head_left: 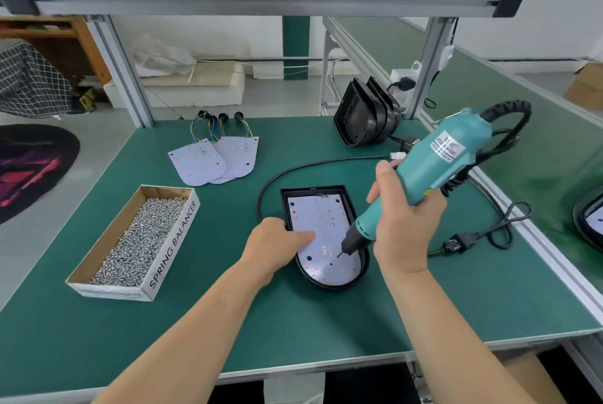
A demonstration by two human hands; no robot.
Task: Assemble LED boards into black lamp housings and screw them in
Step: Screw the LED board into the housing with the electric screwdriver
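The black lamp housing (pixel 329 286) lies near the middle of the green table (pixel 228 322), rounded end toward the front edge, with an LED board (pixel 321 214) seated inside its rim. The left hand (pixel 277 247) lies over the housing's left rim, fingers flat on the board. The right hand (pixel 404 227) is wrapped round a teal screwdriver (pixel 437 158), whose bit meets the board's lower right part. A box of screws (pixel 173 240) sits well to the left, spare LED boards (pixel 212 158) behind, and bare mat lies along the front edge.
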